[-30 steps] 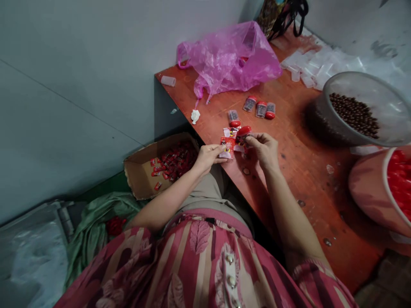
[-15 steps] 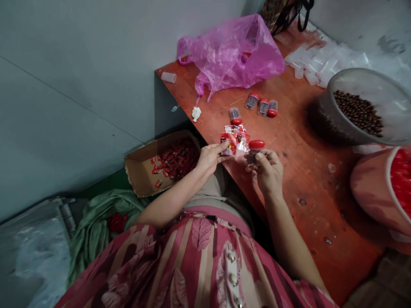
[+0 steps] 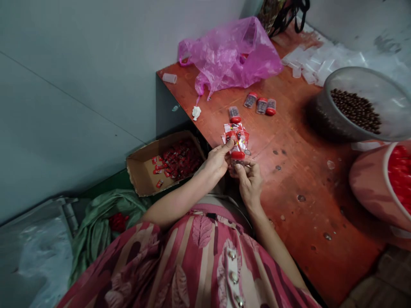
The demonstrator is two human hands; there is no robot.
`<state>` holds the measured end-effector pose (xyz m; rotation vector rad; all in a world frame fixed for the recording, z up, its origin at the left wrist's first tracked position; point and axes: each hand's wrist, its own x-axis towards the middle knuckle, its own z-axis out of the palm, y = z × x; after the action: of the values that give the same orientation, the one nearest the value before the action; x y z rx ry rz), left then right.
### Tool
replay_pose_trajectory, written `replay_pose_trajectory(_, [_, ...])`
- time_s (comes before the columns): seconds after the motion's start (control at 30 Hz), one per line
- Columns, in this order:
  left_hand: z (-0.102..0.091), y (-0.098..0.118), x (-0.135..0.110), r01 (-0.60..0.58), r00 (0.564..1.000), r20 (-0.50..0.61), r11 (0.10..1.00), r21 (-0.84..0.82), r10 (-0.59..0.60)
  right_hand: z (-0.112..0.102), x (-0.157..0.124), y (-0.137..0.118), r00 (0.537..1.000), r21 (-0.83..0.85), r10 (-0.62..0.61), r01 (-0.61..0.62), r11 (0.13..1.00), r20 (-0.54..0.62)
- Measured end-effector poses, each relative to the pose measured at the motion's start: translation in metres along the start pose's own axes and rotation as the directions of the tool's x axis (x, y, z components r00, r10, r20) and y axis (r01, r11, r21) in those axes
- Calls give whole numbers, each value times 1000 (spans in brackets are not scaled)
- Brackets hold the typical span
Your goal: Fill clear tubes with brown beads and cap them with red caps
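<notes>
Between my hands is a small clear container with a red cap (image 3: 238, 155) and dark balls inside, cap pointing away from me. My right hand (image 3: 252, 182) pinches its lower end between thumb and fingers. My left hand (image 3: 218, 160) is closed just left of the cap, its thumb over a red printed plastic wrapper (image 3: 229, 136). Whether the wrapper touches the cap I cannot tell. Several similar red and clear wrappers (image 3: 241, 136) lie on the table beyond my fingers. Another filled container (image 3: 234, 114) stands just behind them.
Several filled containers (image 3: 261, 105) and a pink plastic bag (image 3: 231, 55) are on the orange table (image 3: 308, 171). To the right are a bowl of dark balls (image 3: 356, 111) and a pink tub of red caps (image 3: 369, 179). A cardboard box (image 3: 141, 171) of wrappers sits below left.
My right hand has moved left with the capped container, bringing it beside my left hand. My left hand has shifted slightly right and stays closed at the wrapper.
</notes>
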<state>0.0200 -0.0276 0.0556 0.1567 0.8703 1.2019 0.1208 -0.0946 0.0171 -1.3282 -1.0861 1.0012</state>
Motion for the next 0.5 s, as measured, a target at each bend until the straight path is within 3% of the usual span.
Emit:
replay_pose_trajectory(0.27, [3, -8, -4, -84, 987, 139, 996, -23, 86, -1, 6, -6, 998, 93, 50, -48, 995, -24])
replay_pose_trajectory(0.5, [-7, -8, 2, -87, 965, 258, 977, 194, 34, -4, 12, -3, 999, 76, -15, 17, 997, -39])
